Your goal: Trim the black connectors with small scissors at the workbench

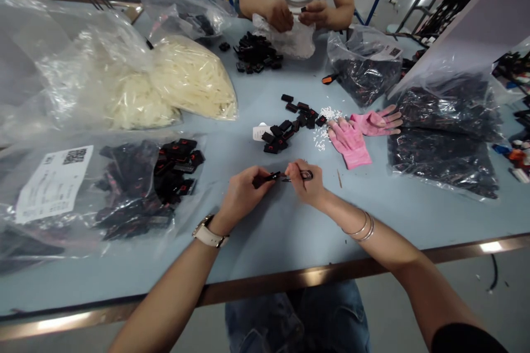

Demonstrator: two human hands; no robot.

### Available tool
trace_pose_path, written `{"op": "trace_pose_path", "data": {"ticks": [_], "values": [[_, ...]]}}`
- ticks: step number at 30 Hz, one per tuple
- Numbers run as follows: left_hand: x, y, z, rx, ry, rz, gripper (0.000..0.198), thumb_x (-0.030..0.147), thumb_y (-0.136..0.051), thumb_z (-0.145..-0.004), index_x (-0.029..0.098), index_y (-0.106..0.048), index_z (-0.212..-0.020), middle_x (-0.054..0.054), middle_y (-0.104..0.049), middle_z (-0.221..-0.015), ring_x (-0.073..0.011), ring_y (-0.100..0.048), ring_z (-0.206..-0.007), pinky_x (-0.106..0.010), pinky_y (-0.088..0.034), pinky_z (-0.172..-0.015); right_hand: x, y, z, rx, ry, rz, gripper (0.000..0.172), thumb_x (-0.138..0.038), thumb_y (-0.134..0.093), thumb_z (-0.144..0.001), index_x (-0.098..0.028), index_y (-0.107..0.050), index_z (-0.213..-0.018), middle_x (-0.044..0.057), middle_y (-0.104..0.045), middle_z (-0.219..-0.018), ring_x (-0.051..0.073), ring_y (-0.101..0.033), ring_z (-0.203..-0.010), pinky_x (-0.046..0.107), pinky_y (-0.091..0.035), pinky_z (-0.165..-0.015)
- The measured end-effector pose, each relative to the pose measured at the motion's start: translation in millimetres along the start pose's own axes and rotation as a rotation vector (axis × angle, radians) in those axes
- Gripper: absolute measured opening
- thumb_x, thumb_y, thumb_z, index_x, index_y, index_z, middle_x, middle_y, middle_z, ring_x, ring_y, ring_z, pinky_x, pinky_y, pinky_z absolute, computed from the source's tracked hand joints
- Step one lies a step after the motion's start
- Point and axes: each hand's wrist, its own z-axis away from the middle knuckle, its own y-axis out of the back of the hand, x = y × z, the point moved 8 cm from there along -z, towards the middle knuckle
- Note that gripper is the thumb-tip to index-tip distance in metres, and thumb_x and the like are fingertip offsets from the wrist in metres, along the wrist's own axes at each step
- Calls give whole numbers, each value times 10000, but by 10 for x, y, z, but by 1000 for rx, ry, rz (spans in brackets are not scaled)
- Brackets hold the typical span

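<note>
My left hand (pixel 244 193) is closed on a small black plastic connector housing (pixel 272 176), held just above the table. Close to its right end, my right hand (pixel 306 182) grips a slim, tweezers-like tool (pixel 307 175) with a dark looped end. The tool's tip points left at the housing; whether they touch I cannot tell. Beyond my hands lies a loose pile of black housings (pixel 277 137), some with red parts, partly over a white label (pixel 259 132). Tiny white pieces (pixel 321 138) are scattered to the right of that pile.
Pink gloves (pixel 351 143) lie at right, near bags of black parts (pixel 443 160). Bags of cream-coloured strips (pixel 194 77) and an open bag of black housings (pixel 178 165) occupy the left. Across the table a co-worker's hands (pixel 281 14) hold small parts behind another black pile (pixel 254 52).
</note>
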Motion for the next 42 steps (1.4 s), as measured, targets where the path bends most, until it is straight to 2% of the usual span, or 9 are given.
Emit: {"op": "trace_pose_path", "data": {"ticks": [5, 18, 27, 31, 37, 39, 42], "values": [[5, 3, -1, 7, -8, 14, 145, 355, -615, -753, 212, -602, -768, -7, -681, -726, -160, -608, -627, -283, -480, -624, -5, -29, -10, -42, -22, 5, 366, -410, -360, -934, -202, -549, -700, -10, -558, -564, 110, -512, -513, 236, -405, -544], [19, 8, -4, 17, -14, 10, 118, 333, -618, -745, 216, -606, -748, -8, -678, -710, -169, -600, -619, -289, -455, -610, 28, -89, -33, -136, -104, 86, 382, -435, -339, -931, -202, -528, -694, -14, -505, -551, 109, -479, -523, 229, -378, -558], [20, 2, 4, 9, -10, -7, 95, 311, -624, -743, 219, -608, -760, -21, -687, -755, -184, -615, -666, -308, -464, -647, 28, -147, -64, -189, -152, 99, 336, -408, -351, -925, -211, -491, -692, 3, -536, -599, 116, -493, -551, 240, -391, -592], [0, -4, 2, 5, -6, 5, 102, 311, -628, -739, 216, -604, -766, -20, -683, -748, -185, -617, -664, -307, -470, -648, 68, -115, -34, -125, -154, -5, 386, -474, -372, -920, -201, -522, -691, -6, -517, -566, 117, -489, -534, 245, -389, -572], [-16, 27, -12, 55, 48, 81, 157, 350, -661, -705, 216, -595, -752, 5, -648, -670, -166, -579, -592, -286, -440, -583, 332, 45, -13, 155, -315, -335, 537, -649, -358, -889, -195, -507, -645, -37, -443, -503, 80, -388, -439, 217, -331, -444], [-62, 65, -25, 105, 122, 207, 194, 370, -678, -687, 218, -573, -748, 17, -621, -620, -160, -559, -556, -277, -426, -550, 390, 51, -22, 182, -357, -379, 543, -675, -403, -858, -191, -511, -638, -44, -437, -491, 72, -377, -425, 210, -325, -427], [-241, 153, -33, 246, 291, 600, 276, 468, -625, -750, 218, -511, -725, 12, -614, -605, -142, -539, -514, -260, -426, -510, 433, 44, -37, 189, -399, -414, 556, -705, -445, -817, -185, -516, -632, -42, -453, -495, 68, -391, -428, 200, -339, -419]]}}
